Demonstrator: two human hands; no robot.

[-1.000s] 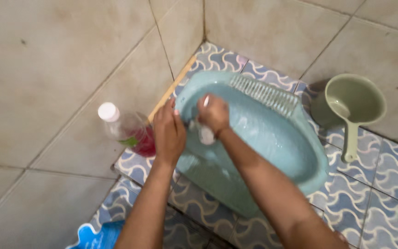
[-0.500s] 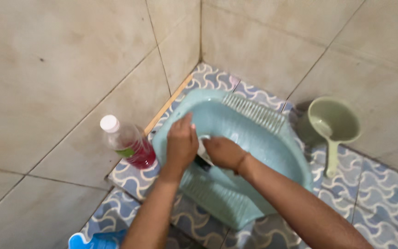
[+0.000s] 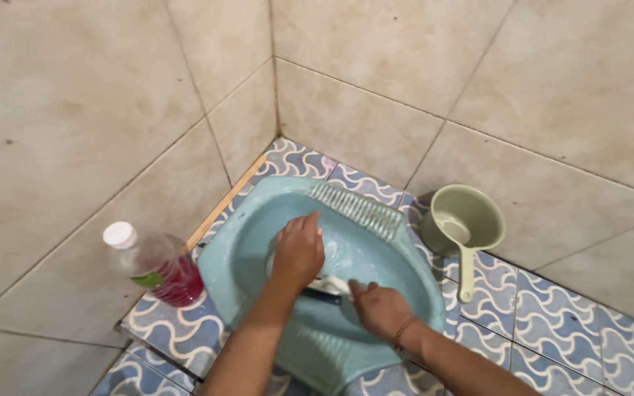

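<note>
A light blue squat toilet pan (image 3: 221,257) is set into the patterned floor in the corner. Both my hands are inside its bowl. My left hand (image 3: 299,251) presses down on the head of a white brush (image 3: 329,285), fingers curled over it. My right hand (image 3: 379,306) grips the same brush at its near end, low in the bowl. Most of the brush is hidden under my hands. The ribbed footrest (image 3: 354,207) lies just beyond my left hand.
A clear plastic bottle (image 3: 154,265) with a white cap and red liquid stands left of the pan against the wall. A pale green water dipper (image 3: 464,224) sits on the blue wave-patterned floor tiles (image 3: 552,330) to the right. Beige tiled walls meet in the corner behind.
Both hands with the brush have slid from the far left rim down toward the near middle of the bowl. The camera view has pulled back and shifted, showing more wall.
</note>
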